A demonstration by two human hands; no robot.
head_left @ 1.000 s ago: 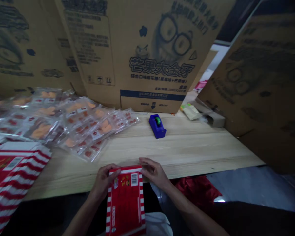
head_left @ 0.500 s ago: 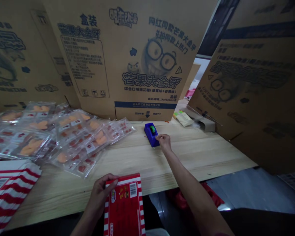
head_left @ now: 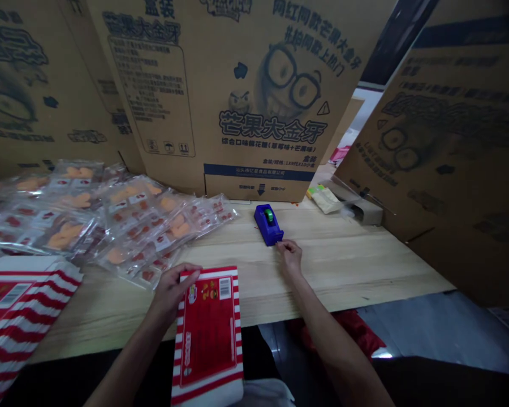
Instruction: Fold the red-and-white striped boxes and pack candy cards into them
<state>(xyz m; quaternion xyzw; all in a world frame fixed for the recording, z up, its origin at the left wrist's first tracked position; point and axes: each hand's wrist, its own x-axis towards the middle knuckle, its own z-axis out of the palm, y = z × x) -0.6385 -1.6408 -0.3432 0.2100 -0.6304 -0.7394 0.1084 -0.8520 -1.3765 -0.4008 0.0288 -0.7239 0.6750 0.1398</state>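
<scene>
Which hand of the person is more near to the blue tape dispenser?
Right. The right hand is at the front corner of the blue tape dispenser. The left hand is farther away to its left, gripping the edge of the red-and-white striped carton.

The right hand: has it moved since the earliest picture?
Yes: it has left the flattened red striped carton and gone forward across the wooden table, and the right hand is now at the blue tape dispenser.
</scene>
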